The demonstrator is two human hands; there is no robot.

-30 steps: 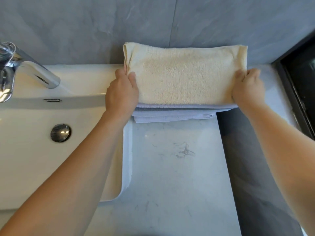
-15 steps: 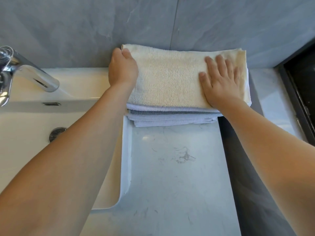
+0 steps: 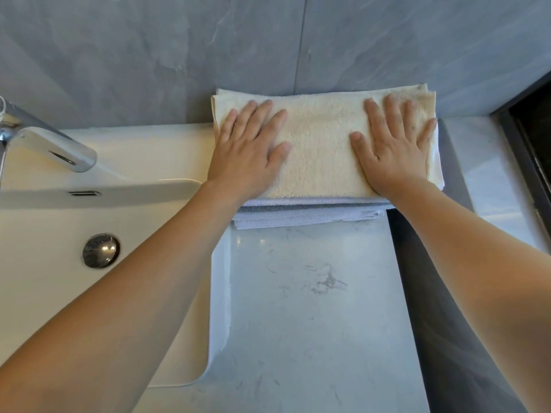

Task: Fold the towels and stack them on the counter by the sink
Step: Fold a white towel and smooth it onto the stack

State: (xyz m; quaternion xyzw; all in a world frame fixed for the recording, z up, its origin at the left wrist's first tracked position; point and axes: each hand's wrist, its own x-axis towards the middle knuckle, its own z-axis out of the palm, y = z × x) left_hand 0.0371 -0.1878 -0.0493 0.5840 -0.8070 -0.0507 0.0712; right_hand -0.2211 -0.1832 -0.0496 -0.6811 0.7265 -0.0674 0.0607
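Observation:
A folded cream towel [image 3: 322, 144] lies on top of a stack against the grey wall. Under it show the front edges of folded white and grey towels [image 3: 310, 214]. The stack sits on the pale marble counter [image 3: 313, 308], just right of the sink. My left hand [image 3: 249, 150] lies flat on the left part of the cream towel, fingers spread. My right hand [image 3: 393, 144] lies flat on its right part, fingers straight and spread. Neither hand grips anything.
A white sink basin [image 3: 59, 263] with a metal drain plug [image 3: 100, 250] fills the left. A chrome tap [image 3: 50, 141] reaches over it. A dark drop [image 3: 432, 293] borders the counter on the right, and a dark frame [image 3: 533, 150] stands at far right.
Both hands left the towel's side edges and came to lie flat on top. The left hand moved from the back left corner onto the towel's left part.

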